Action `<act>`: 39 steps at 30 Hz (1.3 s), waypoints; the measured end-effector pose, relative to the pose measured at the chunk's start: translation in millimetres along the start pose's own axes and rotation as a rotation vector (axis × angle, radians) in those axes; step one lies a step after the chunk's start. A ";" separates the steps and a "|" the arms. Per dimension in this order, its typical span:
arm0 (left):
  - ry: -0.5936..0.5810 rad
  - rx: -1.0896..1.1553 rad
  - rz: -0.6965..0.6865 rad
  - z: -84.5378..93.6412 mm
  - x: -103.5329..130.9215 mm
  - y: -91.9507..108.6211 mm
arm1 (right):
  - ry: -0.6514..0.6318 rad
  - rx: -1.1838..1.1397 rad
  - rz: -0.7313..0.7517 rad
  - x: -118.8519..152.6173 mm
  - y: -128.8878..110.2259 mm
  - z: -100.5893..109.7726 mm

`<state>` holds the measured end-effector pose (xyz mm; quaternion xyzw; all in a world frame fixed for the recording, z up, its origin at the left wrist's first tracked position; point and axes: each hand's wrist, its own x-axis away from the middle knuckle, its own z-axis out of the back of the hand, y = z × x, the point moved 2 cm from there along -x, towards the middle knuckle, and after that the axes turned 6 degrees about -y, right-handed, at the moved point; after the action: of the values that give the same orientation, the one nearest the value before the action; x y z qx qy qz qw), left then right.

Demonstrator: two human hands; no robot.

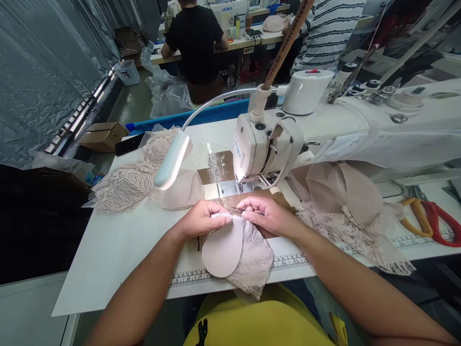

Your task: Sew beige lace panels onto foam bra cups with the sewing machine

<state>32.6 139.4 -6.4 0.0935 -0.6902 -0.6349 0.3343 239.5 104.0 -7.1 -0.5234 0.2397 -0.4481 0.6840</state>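
Note:
A pale pink lace piece with a smooth rounded cup (222, 250) hangs over the table's front edge, just in front of the sewing machine (252, 149). My left hand (203, 220) pinches its top edge between thumb and fingers. My right hand (266, 215) is closed at the same edge, a little to the right, with thin metal tweezers (237, 210) between its fingers, pointing left. The lace part (254, 259) spreads below my right hand. Both hands are close together, in front of the needle area.
Lace cups (126, 187) and a black phone (128, 144) lie at the left. A lamp (173, 161) reaches over the table (104, 259). Sheer lace fabric (345, 192) and red and orange scissors (441, 223) lie at the right. Two people sit or stand beyond.

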 end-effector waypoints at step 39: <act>-0.087 -0.370 0.026 25.9 -40.7 18.0 | 0.226 0.322 0.012 1.3 -2.9 1.3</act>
<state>53.8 186.2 -2.7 -0.0060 -0.5768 -0.7499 0.3240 240.0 103.4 -3.7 -0.3523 0.2432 -0.5323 0.7303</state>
